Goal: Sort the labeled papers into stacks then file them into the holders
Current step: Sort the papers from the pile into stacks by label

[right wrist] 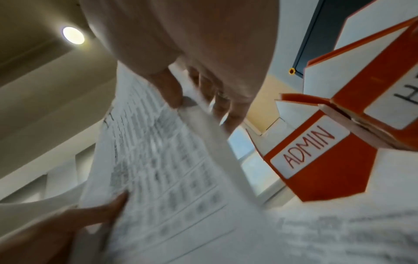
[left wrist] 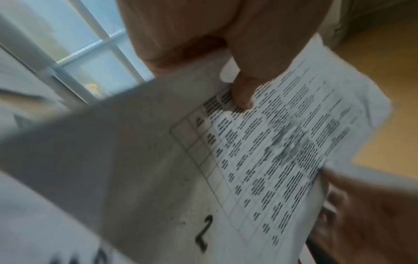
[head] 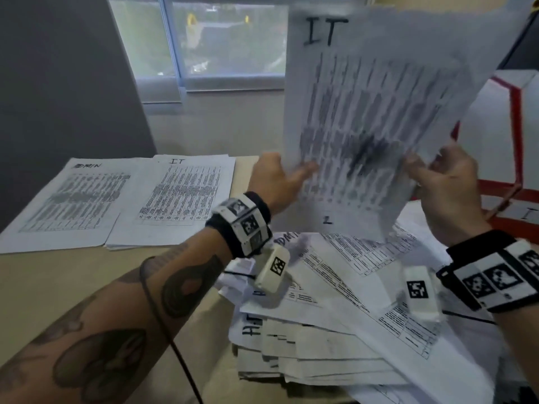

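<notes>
Daylight from the window [head: 221, 39] falls across the counter [head: 73, 287], where an ADMIN stack [head: 70, 199] and an IT stack [head: 178, 196] lie side by side, left of a loose heap of papers [head: 335, 330]. Above that heap, the left hand [head: 277, 182] and right hand [head: 449, 185] hold up an IT sheet [head: 364, 112], fingers [left wrist: 243, 96] pinching its lower edges. Red-trimmed holders [right wrist: 316, 151] stand at the right.

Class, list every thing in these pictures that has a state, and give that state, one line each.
IT sheet: held up, motion-blurred.
Left hand: pinching the sheet's lower left edge.
Right hand: gripping its lower right edge.
IT stack: flat on the desk, face up.
ADMIN stack: flat, beside the IT stack.
Unsorted pile: loose, fanned out.
ADMIN holder: upright.
</notes>
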Tool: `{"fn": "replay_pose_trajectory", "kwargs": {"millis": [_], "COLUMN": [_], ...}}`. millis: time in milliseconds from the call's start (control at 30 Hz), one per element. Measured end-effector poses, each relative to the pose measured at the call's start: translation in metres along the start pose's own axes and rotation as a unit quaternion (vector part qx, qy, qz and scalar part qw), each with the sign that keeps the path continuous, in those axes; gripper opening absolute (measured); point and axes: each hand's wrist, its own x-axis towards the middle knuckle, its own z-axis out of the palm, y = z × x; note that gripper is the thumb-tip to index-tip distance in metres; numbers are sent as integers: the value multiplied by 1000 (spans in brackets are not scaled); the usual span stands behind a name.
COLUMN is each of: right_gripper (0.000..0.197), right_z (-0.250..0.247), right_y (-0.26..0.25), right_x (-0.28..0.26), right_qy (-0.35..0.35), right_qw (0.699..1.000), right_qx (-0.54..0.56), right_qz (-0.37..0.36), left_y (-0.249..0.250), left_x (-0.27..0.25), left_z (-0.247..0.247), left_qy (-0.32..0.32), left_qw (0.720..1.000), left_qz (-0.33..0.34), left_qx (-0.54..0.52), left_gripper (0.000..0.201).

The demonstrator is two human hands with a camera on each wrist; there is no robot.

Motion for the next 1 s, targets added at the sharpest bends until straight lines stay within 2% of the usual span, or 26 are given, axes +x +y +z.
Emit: {"fn": "replay_pose_trajectory", "kwargs": {"millis": [67,100,133,167,200,267,300,333,367,467,633,700,767,833,933,1000], "right_gripper": [17,19,20,23,30,56,73,83,86,70,55,55,57,59,63,63], "right_z": [-6,-8,-11,-13,-14,-12,-11,-9,-8,-4,1,1,1,1,3,5], "right_y": [3,5,10,16,19,30,40,46,52,50,47,47,48,50,46,41], "right_x": [9,12,15,15,12,3,1,-1,-1,-4,-10,-11,-12,-13,-13,-13], "right_qy": [-71,-122,-190,-268,-342,-461,-489,-501,-504,-496,-499,-496,-490,-490,-492,-496], "right_qw": [995,985,961,920,865,762,732,717,711,712,717,719,721,720,710,705], "right_qx": [-59,-119,-195,-281,-357,-443,-463,-474,-479,-488,-476,-477,-478,-481,-491,-491], "right_qz": [23,35,47,61,79,102,101,102,103,97,101,103,104,104,114,125], "left_y": [-1,-4,-10,-17,-28,-53,-65,-74,-84,-109,-139,-150,-160,-168,-174,-164], "left_x": [18,27,35,42,48,52,51,48,45,37,39,40,41,42,46,44], "left_z": [-32,-52,-75,-101,-124,-168,-187,-201,-212,-226,-223,-219,-215,-210,-206,-201], "left_qy": [61,94,127,153,169,183,185,186,182,155,118,83,40,24,19,23], "left_qw": [998,995,990,985,980,967,958,950,943,928,911,889,850,824,775,756], "left_qz": [-30,-45,-62,-81,-100,-143,-170,-195,-218,-258,-290,-309,-310,-313,-351,-343], "left_qx": [4,-4,-4,11,38,108,138,160,176,220,270,327,425,472,526,557], "left_gripper": [30,28,30,32,31,27,28,30,32,30,29,33,42,52,90,102]}}
